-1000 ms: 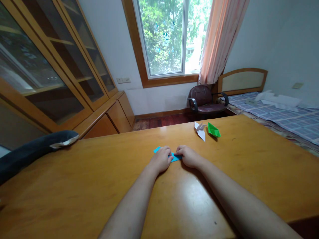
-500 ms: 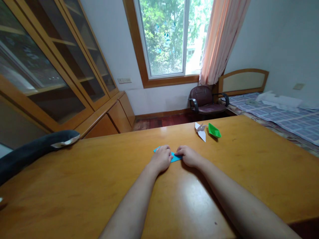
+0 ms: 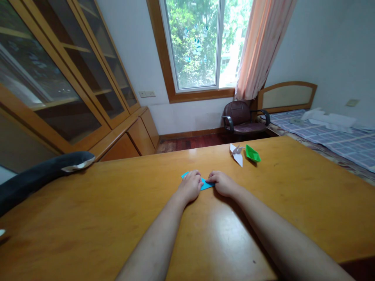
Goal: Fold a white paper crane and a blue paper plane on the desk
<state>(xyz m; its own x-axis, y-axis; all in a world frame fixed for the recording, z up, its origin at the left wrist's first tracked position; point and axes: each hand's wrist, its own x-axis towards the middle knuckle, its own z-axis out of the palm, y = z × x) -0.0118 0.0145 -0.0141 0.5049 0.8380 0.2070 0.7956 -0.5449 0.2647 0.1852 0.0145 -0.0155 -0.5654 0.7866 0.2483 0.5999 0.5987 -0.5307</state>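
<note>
A piece of folded blue paper (image 3: 207, 184) lies flat on the wooden table (image 3: 117, 218), partly covered by both hands. My left hand (image 3: 191, 185) rests over its middle with curled fingers, holding it down, and one blue corner sticks out on the far left side. At the paper's right end, my right hand (image 3: 223, 183) has its fingers closed on the edge, the index finger stretched over the blue surface. Beyond the hands, to the right, are a white origami crane (image 3: 236, 154) and a green paper boat (image 3: 252, 154), side by side.
A dark, curved, padded object (image 3: 43, 171) lies across the table's left edge. A glass-door cabinet (image 3: 88, 97) stands at the left. Past the far table edge is a maroon armchair (image 3: 244, 117), with a bed (image 3: 328, 136) to the right.
The view has shifted very slightly. Both hands keep almost the same place on the blue paper, and the crane and boat have not moved.
</note>
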